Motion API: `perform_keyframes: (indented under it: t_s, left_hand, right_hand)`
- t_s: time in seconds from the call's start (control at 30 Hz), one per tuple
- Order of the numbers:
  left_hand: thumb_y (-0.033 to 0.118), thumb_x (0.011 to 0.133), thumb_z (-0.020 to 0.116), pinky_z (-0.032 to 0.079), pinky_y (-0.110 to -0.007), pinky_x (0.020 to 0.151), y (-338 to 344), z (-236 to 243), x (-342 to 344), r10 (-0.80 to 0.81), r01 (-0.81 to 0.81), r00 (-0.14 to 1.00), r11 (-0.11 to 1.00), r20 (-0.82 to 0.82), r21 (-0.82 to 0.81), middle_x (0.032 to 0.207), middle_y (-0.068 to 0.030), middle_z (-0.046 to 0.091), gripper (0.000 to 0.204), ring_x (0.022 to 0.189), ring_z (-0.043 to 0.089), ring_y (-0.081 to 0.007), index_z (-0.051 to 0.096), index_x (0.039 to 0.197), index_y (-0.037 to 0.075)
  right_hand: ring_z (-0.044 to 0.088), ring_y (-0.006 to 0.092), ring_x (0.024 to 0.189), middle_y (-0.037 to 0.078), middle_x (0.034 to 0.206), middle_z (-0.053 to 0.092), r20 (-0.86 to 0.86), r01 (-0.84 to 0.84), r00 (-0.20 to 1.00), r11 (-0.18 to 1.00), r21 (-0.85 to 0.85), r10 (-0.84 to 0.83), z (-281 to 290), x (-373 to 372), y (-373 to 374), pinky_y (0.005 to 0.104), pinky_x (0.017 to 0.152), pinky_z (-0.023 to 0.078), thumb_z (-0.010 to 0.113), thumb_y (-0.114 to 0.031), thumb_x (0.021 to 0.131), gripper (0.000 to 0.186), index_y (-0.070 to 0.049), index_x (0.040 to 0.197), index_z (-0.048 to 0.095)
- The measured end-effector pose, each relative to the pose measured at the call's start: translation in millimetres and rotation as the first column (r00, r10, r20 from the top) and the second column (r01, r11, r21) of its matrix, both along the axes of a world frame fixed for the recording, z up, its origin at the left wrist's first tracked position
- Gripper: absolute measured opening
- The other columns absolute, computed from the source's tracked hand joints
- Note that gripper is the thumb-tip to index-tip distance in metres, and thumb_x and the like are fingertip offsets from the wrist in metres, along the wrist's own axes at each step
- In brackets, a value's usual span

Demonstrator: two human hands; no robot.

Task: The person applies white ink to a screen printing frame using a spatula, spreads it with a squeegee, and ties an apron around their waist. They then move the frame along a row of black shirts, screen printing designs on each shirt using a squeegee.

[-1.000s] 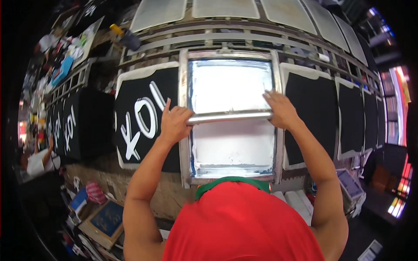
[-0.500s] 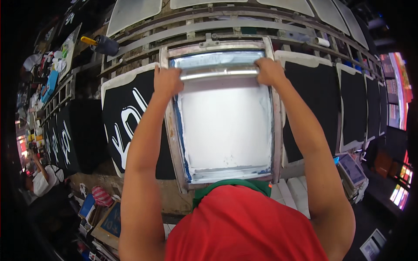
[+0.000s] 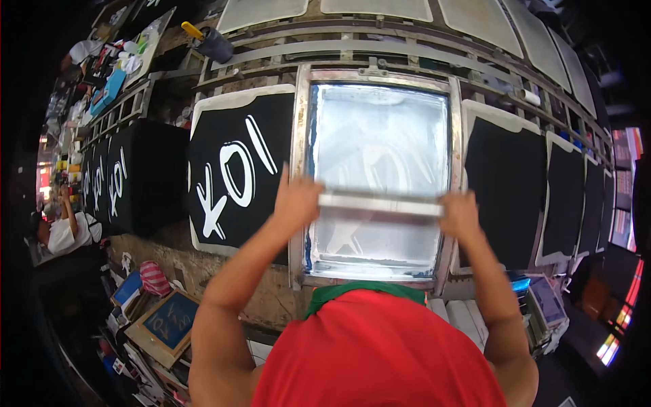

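Observation:
A metal-framed printing screen (image 3: 380, 136) with pale mesh lies flat on the long print table in front of me. Across its lower half sits a long squeegee bar (image 3: 380, 202). My left hand (image 3: 296, 201) grips the bar's left end and my right hand (image 3: 459, 216) grips its right end. A film of white ink covers the mesh above the bar. My red shirt fills the lower middle of the view.
A black cloth with white lettering (image 3: 234, 173) lies on a pallet left of the screen; plain black cloths (image 3: 505, 183) lie on pallets to the right. More printed black cloths (image 3: 112, 183) run along the left. A person in white (image 3: 64, 230) sits far left. Framed screens (image 3: 163, 322) lean below.
The squeegee went from mid-screen up to the far edge, then came back down toward me to the lower half, both hands moving with it.

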State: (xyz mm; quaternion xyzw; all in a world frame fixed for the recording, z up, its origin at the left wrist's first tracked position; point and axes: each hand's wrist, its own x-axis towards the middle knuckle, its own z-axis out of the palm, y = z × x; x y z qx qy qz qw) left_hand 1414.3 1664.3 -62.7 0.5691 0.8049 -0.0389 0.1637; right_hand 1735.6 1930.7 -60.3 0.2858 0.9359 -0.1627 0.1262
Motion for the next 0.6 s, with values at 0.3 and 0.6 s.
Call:
perform_keyframes:
  t_s: [0.3, 0.6]
  left_hand:
    - [0.016, 0.075, 0.070, 0.032, -0.059, 0.118, 185.4, -14.9, -136.1, 0.106, -0.075, 0.971, 0.986, -0.214, 0.148, 0.114, -0.0111, 0.074, 0.045, 0.113, 0.066, -0.0359, 0.072, 0.120, 0.017]
    - [0.012, 0.068, 0.074, 0.026, -0.057, 0.121, 5.6, -21.0, -2.5, -0.024, 0.041, 0.997, 0.964, -0.067, 0.263, 0.098, -0.0079, 0.066, 0.033, 0.111, 0.061, -0.0278, 0.072, 0.101, 0.015]
  right_hand:
    - [0.070, 0.0347, 0.105, 0.017, 0.106, 0.075, -0.065, 0.076, 0.996, 0.979, 0.189, -0.064, -19.2, -173.2, 173.6, 0.0495, 0.098, 0.042, 0.063, -0.016, 0.073, 0.040, -0.012, 0.111, 0.076]
    - [0.066, 0.0289, 0.108, 0.010, 0.106, 0.071, -0.077, -0.006, 0.997, 0.997, 0.076, 0.012, -19.3, -7.7, 9.2, 0.0492, 0.102, 0.038, 0.070, -0.010, 0.071, 0.037, -0.012, 0.108, 0.074]
